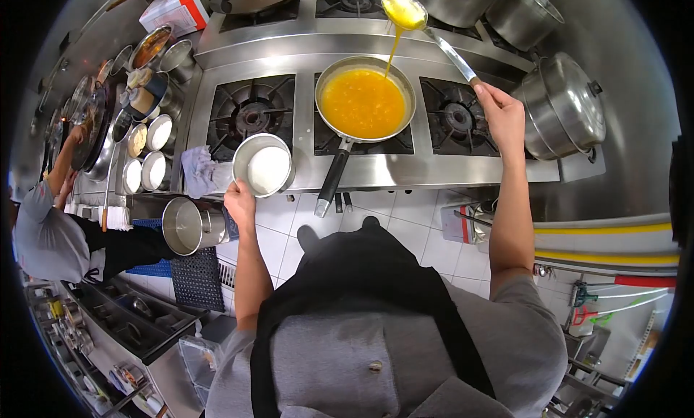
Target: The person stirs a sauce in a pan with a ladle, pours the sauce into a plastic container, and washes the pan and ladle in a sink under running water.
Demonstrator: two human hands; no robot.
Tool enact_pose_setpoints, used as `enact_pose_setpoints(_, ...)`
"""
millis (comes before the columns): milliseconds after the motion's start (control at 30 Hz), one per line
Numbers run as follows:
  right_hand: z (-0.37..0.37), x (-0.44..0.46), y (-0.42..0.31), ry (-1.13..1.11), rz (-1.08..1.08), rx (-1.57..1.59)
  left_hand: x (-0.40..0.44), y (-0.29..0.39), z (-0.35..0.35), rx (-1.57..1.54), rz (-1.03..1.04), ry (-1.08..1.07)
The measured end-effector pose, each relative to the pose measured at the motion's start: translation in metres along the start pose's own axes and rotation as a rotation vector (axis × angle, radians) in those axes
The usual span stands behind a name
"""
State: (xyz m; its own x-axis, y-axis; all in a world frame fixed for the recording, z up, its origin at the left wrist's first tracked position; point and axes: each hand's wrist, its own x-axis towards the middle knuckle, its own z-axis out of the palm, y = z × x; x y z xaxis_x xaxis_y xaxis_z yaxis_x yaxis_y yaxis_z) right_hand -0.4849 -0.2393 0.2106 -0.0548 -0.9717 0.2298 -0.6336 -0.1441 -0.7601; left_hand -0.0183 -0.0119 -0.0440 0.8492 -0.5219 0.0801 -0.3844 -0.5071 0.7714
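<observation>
My right hand (pixel 500 114) is closed round the wooden handle of a ladle (pixel 452 55), raised above the stove's right side. Its bowl is tipped, and a thin yellow-orange stream falls from it into the frying pan (pixel 334 77). That pan sits on the middle front burner, filled with orange liquid (pixel 363 102) with small lumps, its black handle pointing toward me. In my left hand (pixel 239 201) is a metal pot (pixel 286 174), gripped at the near rim and tilted a little, with something white inside. It hangs at the stove's front edge, left of the pan handle.
Bare burners (pixel 253 118) flank the pan. A large lidded pot (pixel 567 107) stands at the right end, and more stockpots (pixel 524 17) at the back. On the left are a cloth (pixel 199 171), white-filled containers (pixel 153 171) and an empty pot (pixel 184 226). A co-worker (pixel 54 234) works further left.
</observation>
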Motion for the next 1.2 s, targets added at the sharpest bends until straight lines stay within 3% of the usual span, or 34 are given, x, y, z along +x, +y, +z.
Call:
enact_pose_setpoints(567, 0.007, -0.002, 0.005, 0.023, -0.056, -0.029, -0.001, 0.001, -0.001, -0.017, -0.018, 0.008)
enact_pose_setpoints(733, 0.062, -0.011, 0.044, -0.121, -0.225, -0.669, 0.001, -0.002, 0.0, 0.001, -0.015, -0.011)
enact_pose_setpoints(767, 0.072, -0.014, 0.057, -0.102, -0.308, -0.688, 0.001, -0.003, 0.001, -0.011, -0.018, -0.013)
enact_pose_setpoints(867, 0.095, -0.016, 0.083, -0.228, -0.295, -0.83, 0.003, -0.008, 0.002, -0.015, -0.021, -0.015)
enact_pose_setpoints(1000, 0.124, -0.022, 0.098, -0.241, -0.225, -0.846, 0.0, 0.0, -0.002, -0.022, -0.04, -0.017)
enact_pose_setpoints(1100, 0.137, -0.038, 0.055, -0.42, 0.104, -0.53, -0.001, 0.002, -0.003, -0.045, -0.045, -0.035)
enact_pose_setpoints(1200, 0.159, -0.039, 0.068, -0.45, 0.109, -0.332, 0.0, 0.002, -0.003, -0.004, -0.05, -0.038)
